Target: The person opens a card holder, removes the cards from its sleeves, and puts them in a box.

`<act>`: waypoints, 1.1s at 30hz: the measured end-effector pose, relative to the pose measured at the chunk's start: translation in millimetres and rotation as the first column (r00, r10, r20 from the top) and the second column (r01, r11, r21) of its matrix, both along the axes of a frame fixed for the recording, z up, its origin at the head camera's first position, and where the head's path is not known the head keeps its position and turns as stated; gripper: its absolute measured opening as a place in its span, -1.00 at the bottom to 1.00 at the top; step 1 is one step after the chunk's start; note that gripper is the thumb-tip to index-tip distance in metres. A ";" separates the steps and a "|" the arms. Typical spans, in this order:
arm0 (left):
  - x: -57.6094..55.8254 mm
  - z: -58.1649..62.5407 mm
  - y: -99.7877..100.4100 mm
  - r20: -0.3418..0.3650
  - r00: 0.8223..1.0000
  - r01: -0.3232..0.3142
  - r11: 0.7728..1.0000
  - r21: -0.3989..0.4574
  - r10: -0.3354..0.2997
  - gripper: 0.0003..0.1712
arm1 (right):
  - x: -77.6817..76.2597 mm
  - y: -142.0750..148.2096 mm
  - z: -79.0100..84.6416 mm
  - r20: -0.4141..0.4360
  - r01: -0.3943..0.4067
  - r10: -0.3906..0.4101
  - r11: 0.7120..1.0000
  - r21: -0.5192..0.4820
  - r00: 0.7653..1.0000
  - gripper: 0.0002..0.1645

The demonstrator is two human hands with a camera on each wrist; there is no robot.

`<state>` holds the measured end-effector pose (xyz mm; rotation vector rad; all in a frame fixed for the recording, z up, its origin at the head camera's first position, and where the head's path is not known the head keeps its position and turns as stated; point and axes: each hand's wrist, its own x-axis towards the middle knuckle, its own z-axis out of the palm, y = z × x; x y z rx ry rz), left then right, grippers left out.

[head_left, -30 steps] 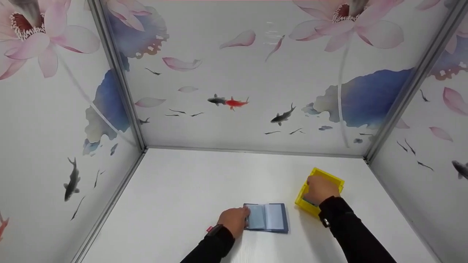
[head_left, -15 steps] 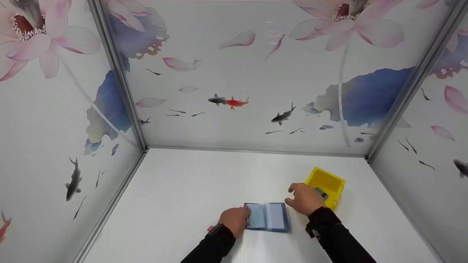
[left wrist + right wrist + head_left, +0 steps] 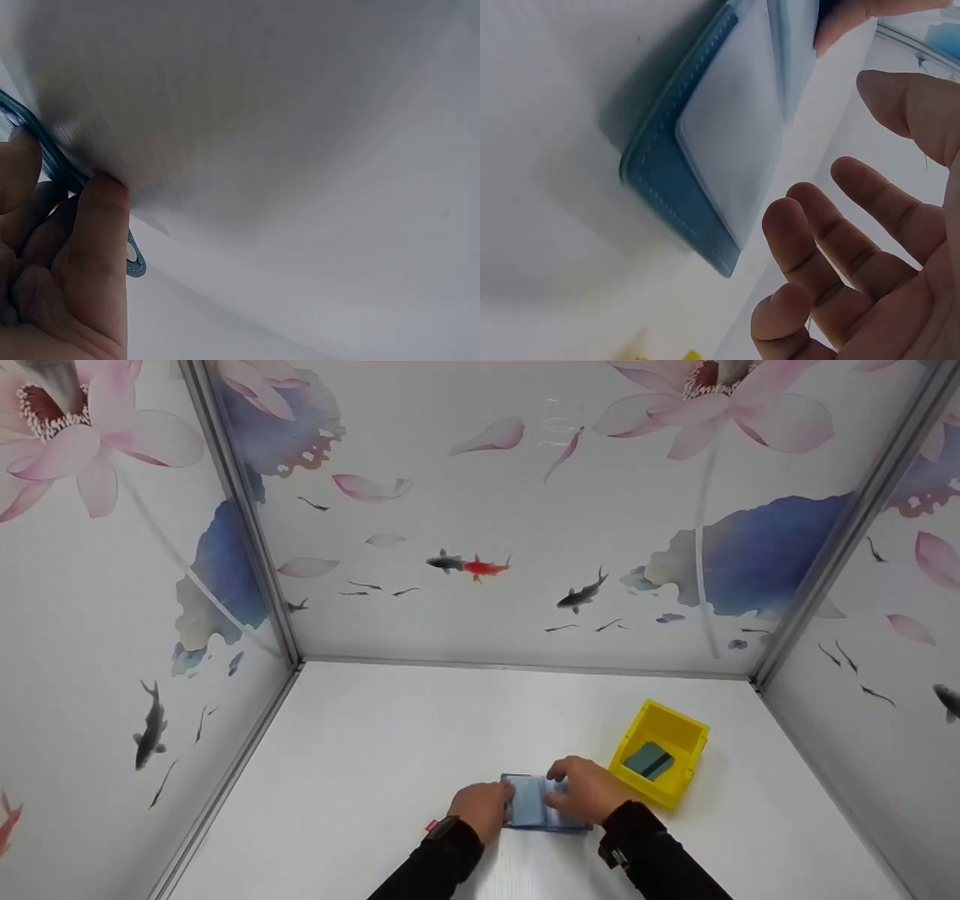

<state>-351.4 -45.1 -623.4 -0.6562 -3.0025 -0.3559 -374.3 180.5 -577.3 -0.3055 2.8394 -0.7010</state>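
Note:
A blue card holder (image 3: 527,802) with pale clear sleeves lies spread like a book on the white table. My left hand (image 3: 478,811) pinches its left edge; in the left wrist view, thumb and fingers press the dark blue edge (image 3: 54,154) between them. Over the right-hand pages is my right hand (image 3: 590,793). The right wrist view shows its fingers (image 3: 789,236) loosely bent with nothing in them, apart from the stitched cover (image 3: 671,196). Dark green cards (image 3: 649,761), one with a black stripe, lie in the yellow bin (image 3: 695,761).
The bin stands right of the card holder, close to my right wrist. White panels (image 3: 480,622) printed with flowers and fish enclose the table (image 3: 390,720) at the back and both sides. Grey metal strips (image 3: 247,510) join them.
My right hand has come out of the yellow bin and moved left over the card holder, uncovering the cards in the bin. My left hand keeps its hold on the left edge.

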 end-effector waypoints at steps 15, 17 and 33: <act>-4.7 -8.0 2.6 -0.130 0.991 0.022 0.998 -0.058 -0.029 -0.79 | 8.2 -31.6 -21.9 -0.115 -0.115 0.116 0.993 0.013 0.987 -0.09; -5.1 -8.3 2.9 -0.121 0.992 0.015 0.999 -0.052 -0.021 -0.74 | 6.9 -32.4 -24.5 -0.116 -0.108 0.109 0.994 0.012 0.987 -0.07; -4.5 -7.9 4.8 -0.037 0.999 -0.040 0.999 -0.010 0.040 -0.57 | 6.6 -30.8 -18.9 -0.063 -0.074 0.075 0.997 0.019 0.995 0.08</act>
